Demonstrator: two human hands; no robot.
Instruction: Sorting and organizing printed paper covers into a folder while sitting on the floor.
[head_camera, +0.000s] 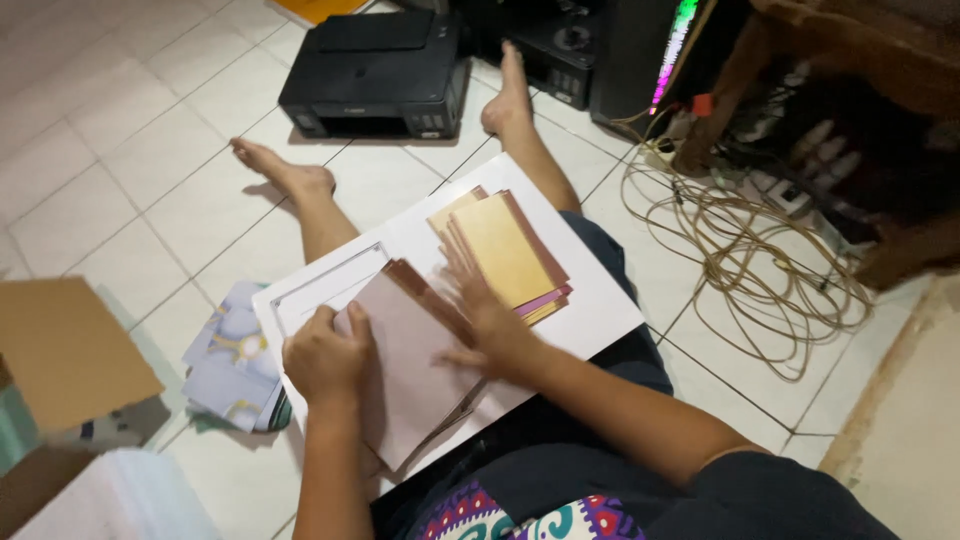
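I sit on a tiled floor with a large white sheet (590, 300) across my lap. On it lies a stack of pale pink and brown cards (410, 380). My left hand (325, 360) grips the stack's left edge. My right hand (485, 320) rests flat, fingers spread, on the stack's right side and reaches toward a second fanned pile of gold and maroon cards (505, 250) farther out on the sheet.
A black printer (375, 70) stands on the floor beyond my feet. Tangled beige cables (740, 260) lie at the right near a wooden furniture leg (730, 90). Patterned blue-grey papers (232, 365) lie at my left, beside a cardboard box (65, 350).
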